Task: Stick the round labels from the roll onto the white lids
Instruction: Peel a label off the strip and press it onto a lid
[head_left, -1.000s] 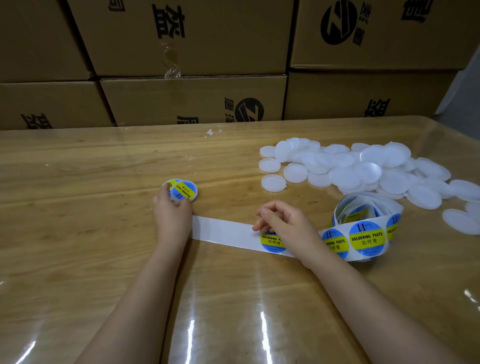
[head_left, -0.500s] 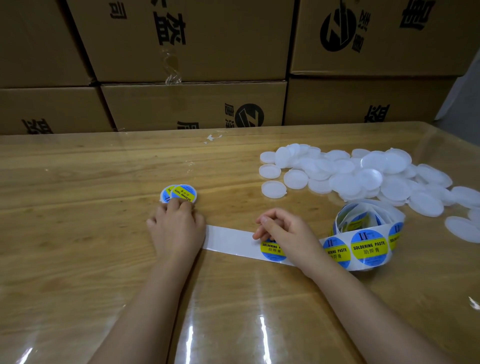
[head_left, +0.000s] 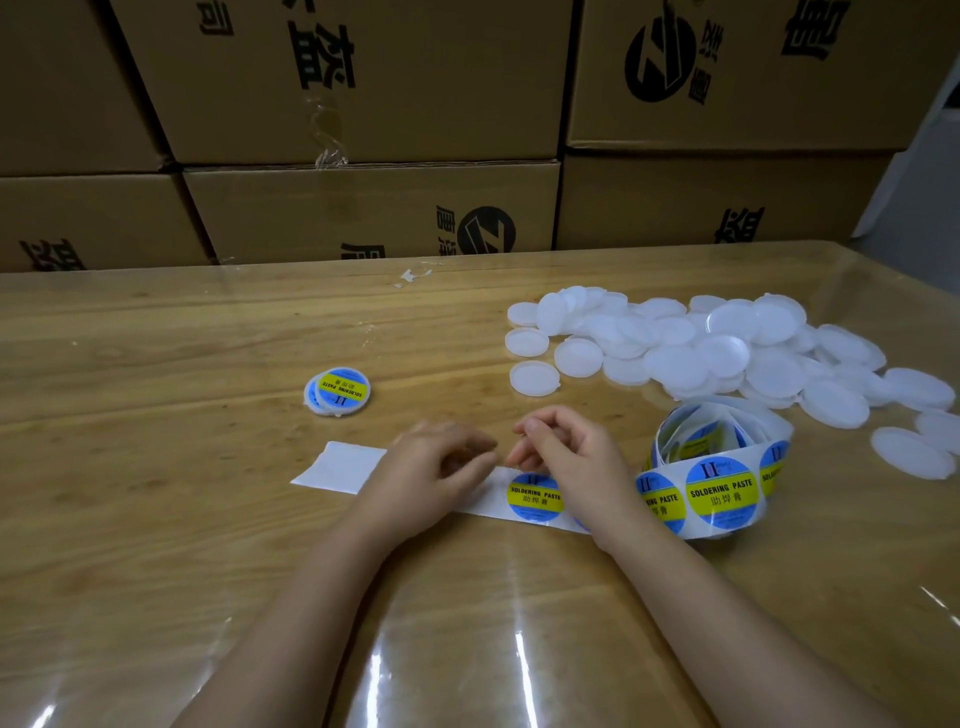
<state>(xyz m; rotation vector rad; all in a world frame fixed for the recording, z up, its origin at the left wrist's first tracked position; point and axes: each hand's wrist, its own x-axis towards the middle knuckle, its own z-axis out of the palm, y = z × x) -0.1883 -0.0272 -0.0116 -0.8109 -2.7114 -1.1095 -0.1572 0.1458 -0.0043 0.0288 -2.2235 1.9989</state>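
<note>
**Operator:** So, how far along am I?

**Checker:** Barely started, I'd judge. Nearest you, your left hand (head_left: 441, 467) lies across the white backing strip (head_left: 343, 465). Your right hand (head_left: 574, 457) sits just beside it, also over the strip, fingers curled. One label (head_left: 535, 496) lies on the strip between your wrists, not yet peeled off. To the right, the roll (head_left: 724, 486) stands on the bench (head_left: 156, 467) with plenty of labels on it. Further out on the left is a small stack of labelled lids (head_left: 338, 391), two at least, and that is all you have finished. Beyond the roll, the pile of white lids (head_left: 701, 348) is bare, dozens of them.

**Operator:** What can't you make out?

**Checker:** Your left hand is blurred, so I cannot tell whether it pinches anything. Your right fingertips close together over the strip's far edge, but I cannot tell whether they grip the strip, a label or nothing. The number of lids in the stack is unclear, and the pile runs off the right edge. The boxes (head_left: 363, 78) behind are cut off at the top.
</note>
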